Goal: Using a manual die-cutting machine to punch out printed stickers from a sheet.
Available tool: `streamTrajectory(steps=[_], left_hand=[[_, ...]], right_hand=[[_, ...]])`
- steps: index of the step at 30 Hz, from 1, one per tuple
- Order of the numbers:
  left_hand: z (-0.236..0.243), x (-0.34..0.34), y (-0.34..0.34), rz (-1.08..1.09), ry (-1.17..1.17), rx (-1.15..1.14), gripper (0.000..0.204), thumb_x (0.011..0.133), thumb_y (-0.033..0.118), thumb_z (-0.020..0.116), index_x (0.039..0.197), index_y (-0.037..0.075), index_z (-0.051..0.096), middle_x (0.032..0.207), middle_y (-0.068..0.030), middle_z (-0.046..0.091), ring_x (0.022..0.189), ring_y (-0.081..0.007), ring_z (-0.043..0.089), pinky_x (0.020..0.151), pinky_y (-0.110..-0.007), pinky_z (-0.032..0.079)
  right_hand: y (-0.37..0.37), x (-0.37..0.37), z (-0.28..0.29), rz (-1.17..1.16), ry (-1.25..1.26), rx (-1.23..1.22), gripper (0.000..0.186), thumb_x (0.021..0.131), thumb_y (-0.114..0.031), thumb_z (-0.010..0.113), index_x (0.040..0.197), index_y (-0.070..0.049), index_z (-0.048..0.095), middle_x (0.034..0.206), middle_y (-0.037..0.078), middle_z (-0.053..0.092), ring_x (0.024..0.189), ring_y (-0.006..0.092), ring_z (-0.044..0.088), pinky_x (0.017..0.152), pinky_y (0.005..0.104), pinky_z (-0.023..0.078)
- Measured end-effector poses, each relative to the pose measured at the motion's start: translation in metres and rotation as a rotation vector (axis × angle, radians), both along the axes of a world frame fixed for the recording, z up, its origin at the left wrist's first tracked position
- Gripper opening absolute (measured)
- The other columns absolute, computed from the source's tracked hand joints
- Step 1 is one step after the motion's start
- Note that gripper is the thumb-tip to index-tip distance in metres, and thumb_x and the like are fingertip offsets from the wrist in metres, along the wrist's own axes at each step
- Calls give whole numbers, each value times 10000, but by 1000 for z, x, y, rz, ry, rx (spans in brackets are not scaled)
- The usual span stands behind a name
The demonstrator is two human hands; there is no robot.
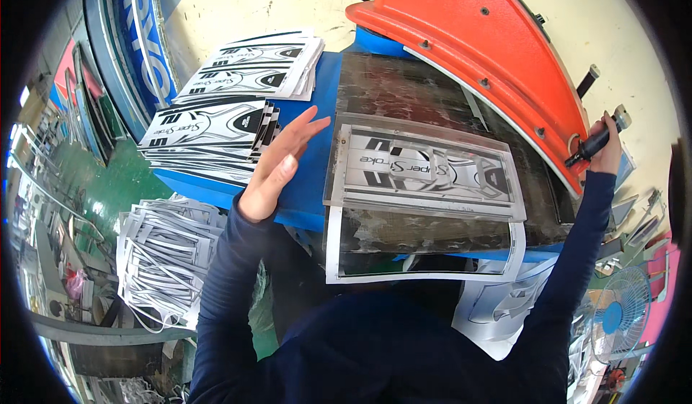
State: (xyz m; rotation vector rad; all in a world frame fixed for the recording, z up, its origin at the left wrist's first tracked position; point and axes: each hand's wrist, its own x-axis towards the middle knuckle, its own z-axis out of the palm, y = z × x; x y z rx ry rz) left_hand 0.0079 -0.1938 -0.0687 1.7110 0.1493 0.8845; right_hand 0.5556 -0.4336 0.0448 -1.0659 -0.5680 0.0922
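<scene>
My left hand (277, 165) is raised with its fingers stretched out, in front of the printed stacks and to the left of the cutting die; nothing is in it. My right hand (609, 148) is wrapped round a black handle (595, 144) at the right end of the large orange press arm (476, 51). On the dark, worn board (404, 87) lies a clear-plated cutting die (425, 126), on top of a printed sheet (425, 170). A sheet with a large cut-out, a white frame (333, 252), hangs over the board's near edge.
Stacked black-and-white printed pieces (202, 126) sit on the blue table (321, 87) at the left, with another stack (252, 69) behind. A heap of white paper offcuts (169, 260) is lower left. At the right stands a blue fan (611, 317).
</scene>
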Motion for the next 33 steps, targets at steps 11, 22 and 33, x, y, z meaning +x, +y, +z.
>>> streamTrajectory(steps=[11,22,33], left_hand=[[86,63,-41,-38,-15,546,706,892,116,669,1511,24,341,1446,-180,510,1321,-282,510,1125,-447,358],[144,72,-98,380,-88,989,481,801,-13,760,1244,-55,576,1253,-197,642,972,-261,724,798,-321,608],[145,34,-76,815,-118,836,334,888,-12,687,1203,-10,578,1031,-174,722,930,-162,715,782,-242,559]], right_hand=[[-2,-181,-8,512,-262,-48,358,997,-213,524,1246,37,461,904,82,541,864,174,536,826,305,429],[21,-170,20,-448,-1189,-305,596,978,-243,596,1481,-11,378,1456,154,472,1277,305,512,1105,460,351],[25,-138,14,-840,-1232,-89,319,828,-96,780,1121,-32,671,1252,119,605,1148,240,574,964,345,456]])
